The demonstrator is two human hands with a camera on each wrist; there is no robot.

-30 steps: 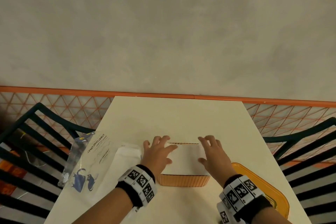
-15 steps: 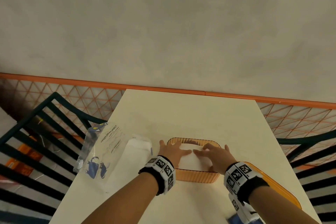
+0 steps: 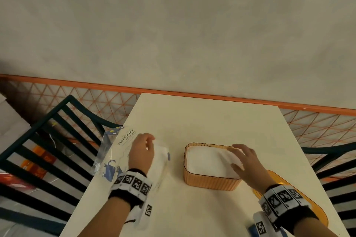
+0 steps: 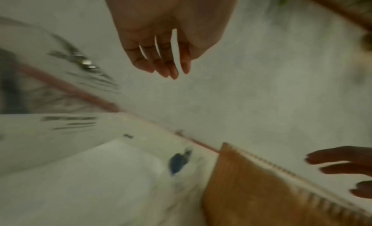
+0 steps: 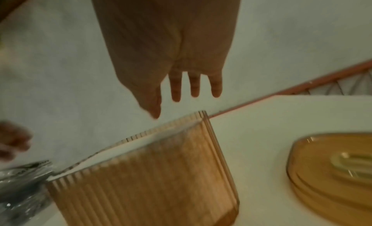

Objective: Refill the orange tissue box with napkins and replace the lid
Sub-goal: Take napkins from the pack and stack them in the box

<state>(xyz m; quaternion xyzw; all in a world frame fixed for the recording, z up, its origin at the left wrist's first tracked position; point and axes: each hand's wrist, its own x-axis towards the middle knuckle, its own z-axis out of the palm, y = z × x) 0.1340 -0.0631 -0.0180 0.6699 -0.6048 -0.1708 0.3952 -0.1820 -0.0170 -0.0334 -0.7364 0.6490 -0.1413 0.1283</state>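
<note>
The orange ribbed tissue box (image 3: 210,180) (image 4: 261,189) (image 5: 151,181) stands open on the table, filled with white napkins (image 3: 206,161). My right hand (image 3: 238,157) (image 5: 181,94) hovers over the box's right end, fingers straight, holding nothing. My left hand (image 3: 146,141) (image 4: 167,65) is to the left of the box, above the clear napkin package (image 3: 115,152) (image 4: 80,173), fingers loosely relaxed and empty. The orange lid (image 3: 316,211) (image 5: 332,170) lies flat at the right, partly hidden behind my right wrist.
The cream table (image 3: 212,121) ends at a grey wall with an orange mesh fence (image 3: 96,98) below it. Dark slatted chairs stand at the left (image 3: 48,140) and at the right (image 3: 337,159). The package overhangs the table's left edge.
Both hands were pressing on the napkins in the box. The left hand has moved left over the package; the right hand has lifted and shifted to the box's right end.
</note>
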